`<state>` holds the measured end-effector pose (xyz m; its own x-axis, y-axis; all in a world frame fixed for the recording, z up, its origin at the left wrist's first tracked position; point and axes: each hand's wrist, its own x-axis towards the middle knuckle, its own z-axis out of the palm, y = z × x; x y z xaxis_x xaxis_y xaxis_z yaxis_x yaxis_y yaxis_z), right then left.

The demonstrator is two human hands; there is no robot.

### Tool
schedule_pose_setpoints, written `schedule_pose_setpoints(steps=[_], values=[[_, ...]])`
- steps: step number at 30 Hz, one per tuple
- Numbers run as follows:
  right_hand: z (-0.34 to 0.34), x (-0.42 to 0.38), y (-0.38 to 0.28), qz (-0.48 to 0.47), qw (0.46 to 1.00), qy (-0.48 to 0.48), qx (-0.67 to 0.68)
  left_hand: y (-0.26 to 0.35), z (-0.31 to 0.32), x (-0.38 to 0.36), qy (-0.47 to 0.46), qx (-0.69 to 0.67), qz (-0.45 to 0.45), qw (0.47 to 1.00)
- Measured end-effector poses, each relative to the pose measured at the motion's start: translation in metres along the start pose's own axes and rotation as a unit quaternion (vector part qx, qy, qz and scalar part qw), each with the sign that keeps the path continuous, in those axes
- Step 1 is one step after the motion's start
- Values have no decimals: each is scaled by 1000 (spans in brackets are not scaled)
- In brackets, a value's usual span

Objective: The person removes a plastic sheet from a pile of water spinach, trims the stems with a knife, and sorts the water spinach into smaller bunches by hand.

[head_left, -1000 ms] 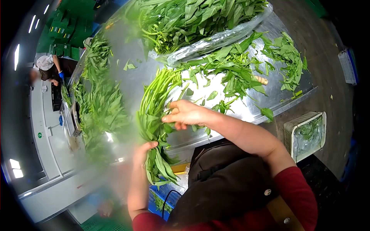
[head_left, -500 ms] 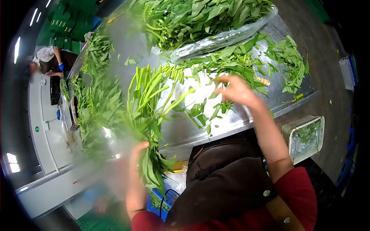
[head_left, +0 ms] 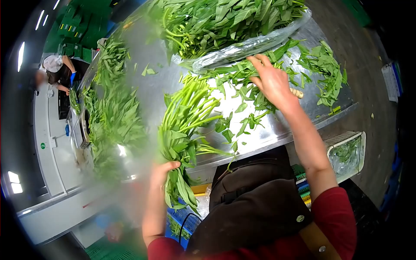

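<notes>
My left hand [head_left: 166, 173] is closed around a bunch of water spinach [head_left: 186, 125], near its leafy end. The bunch's pale cut stems point away from me over the metal table, and some leaves hang past the near edge. My right hand [head_left: 274, 82] is above loose water spinach sprigs [head_left: 242, 93], its fingers spread and holding nothing I can see. A wooden handle [head_left: 297, 93] pokes out beside my right wrist; the rest of it is hidden. Just beyond that hand, a large heap of water spinach [head_left: 234, 21] rests on clear plastic wrap [head_left: 255, 45].
More greens [head_left: 110, 117] lie along the table's left side, blurred in part. Another pile [head_left: 325, 73] sits at its right end. A white basket [head_left: 346, 156] with greens stands below right; a blue crate [head_left: 190, 223] is under the table. A co-worker [head_left: 58, 69] stands far left.
The bunch in my left hand has shifted right, its stems now gathered closer together. My right hand has moved farther over the table, towards the plastic wrap, with its fingers stretched forward.
</notes>
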<state>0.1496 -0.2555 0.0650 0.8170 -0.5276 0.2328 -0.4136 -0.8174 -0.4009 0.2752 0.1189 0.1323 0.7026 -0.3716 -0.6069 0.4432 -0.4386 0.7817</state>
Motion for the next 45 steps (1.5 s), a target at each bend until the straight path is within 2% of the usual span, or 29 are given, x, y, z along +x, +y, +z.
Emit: schedule_pose_setpoints(steps=[2,3,4,5,7,8,9,10,12,13,14,15,18,19,21,23,24,27,28,30,32,33,34,35,36,37,39,41,45], values=[[-25,9,-37,23,965,-5,261,4,10,-3,-12,-6,-5,1000],[-33,6,-60,-25,951,-35,305,6,12,-4,-14,14,-24,1000],[-25,3,-79,-93,947,-1,306,8,15,-4,-19,18,-20,999],[-24,0,-97,-142,964,-72,215,9,19,-3,-32,23,-12,999],[5,1,-105,-221,946,-15,234,10,22,-3,-53,31,5,998],[10,4,-99,-63,880,-120,455,8,20,-3,-63,30,-4,998],[11,10,-93,100,735,-217,635,7,19,-5,-67,29,-11,997],[12,11,-75,157,632,-150,744,7,18,-7,-70,28,-19,997],[16,18,-27,150,425,-171,876,5,17,-10,-80,21,-31,996],[11,14,-24,198,463,-199,841,4,17,-10,-86,15,-33,996],[21,13,-16,187,645,-230,704,3,17,-12,-90,8,-35,995],[26,14,-15,164,793,-247,532,5,18,-11,-97,29,-32,994],[27,15,-12,173,810,-105,551,8,25,-14,-116,13,-37,992],[15,15,-14,180,759,-98,617,8,26,-16,-112,9,-40,993],[22,13,-18,215,707,-79,670,9,29,-17,-112,5,-42,993],[39,8,-23,239,742,-66,623,10,33,-17,-126,-16,-32,991],[39,6,-29,240,738,-57,629,9,33,-16,-128,-19,-32,991],[26,1,-26,294,516,-124,795,0,27,-16,-125,-20,-44,991],[22,0,-25,276,529,-153,788,-1,27,-18,-126,-24,-51,990],[57,14,26,227,569,-95,785,-5,27,-19,-131,-46,-57,989],[52,15,52,263,686,-8,678,-11,27,-21,-137,-85,-58,985],[29,19,54,316,765,53,558,-16,21,-20,-134,-70,-54,987],[10,7,49,285,892,-1,350,-20,15,-19,-137,-76,-56,986],[45,-10,84,100,990,69,66,-23,12,-20,-139,-83,-60,985],[21,-19,75,190,958,-77,199,-11,22,-30,-125,-115,-80,982],[-5,-35,60,268,881,-222,321,-24,17,-24,-71,-133,-50,987],[-13,-59,54,262,769,-411,414,-37,4,-18,-45,-133,-60,988],[-19,-82,19,194,644,-470,571,-33,10,-17,-31,-138,-44,989],[-8,-78,-44,233,525,-399,714,-20,33,-25,-15,-153,-37,987]])
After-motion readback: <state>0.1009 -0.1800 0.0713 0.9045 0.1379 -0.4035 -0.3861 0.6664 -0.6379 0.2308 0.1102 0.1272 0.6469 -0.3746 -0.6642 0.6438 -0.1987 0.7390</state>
